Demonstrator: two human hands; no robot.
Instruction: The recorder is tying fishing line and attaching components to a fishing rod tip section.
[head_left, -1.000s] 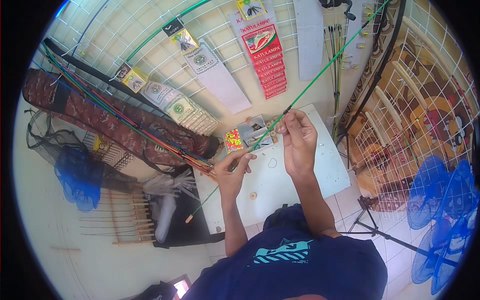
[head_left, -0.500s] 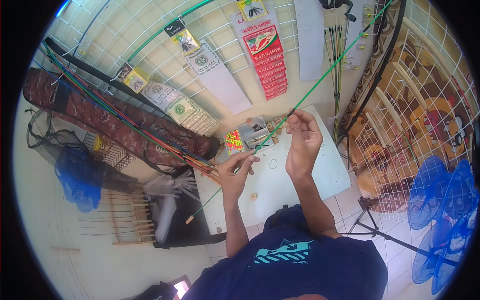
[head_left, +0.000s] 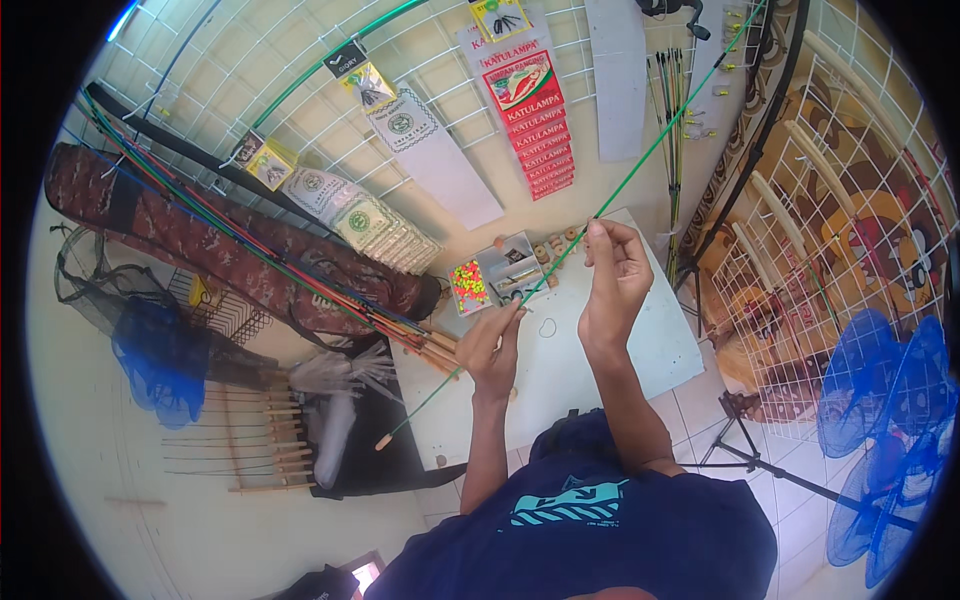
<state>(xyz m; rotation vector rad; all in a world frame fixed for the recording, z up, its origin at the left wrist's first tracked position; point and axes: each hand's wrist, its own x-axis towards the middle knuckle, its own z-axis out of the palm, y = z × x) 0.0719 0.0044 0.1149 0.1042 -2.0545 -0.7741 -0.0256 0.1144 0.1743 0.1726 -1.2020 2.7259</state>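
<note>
A thin green fishing rod (head_left: 655,145) slants across the view, from the upper right down to a pale wooden end at the lower left. My left hand (head_left: 490,345) is closed around its lower part, thumb and fingers pressed together. Farther up the rod, my right hand (head_left: 617,280) pinches it between thumb and fingertips, with the palm side partly showing. Under the hands is a white table (head_left: 640,340). A small dark loop (head_left: 547,327) lies on it between my wrists.
A divided tray (head_left: 497,240) with bright beads stands at the table's back, beside several wooden spools (head_left: 557,246). Other rods (head_left: 300,280) and a camouflage bag (head_left: 200,225) lean at the left. A wire grid (head_left: 420,60) holds packets. A tripod (head_left: 740,440) and blue nets (head_left: 880,400) are at right.
My left hand has shifted slightly right, now covering most of a small wooden disc on the table. The right hand moved a little right, and the rod's lower end shifted slightly right.
</note>
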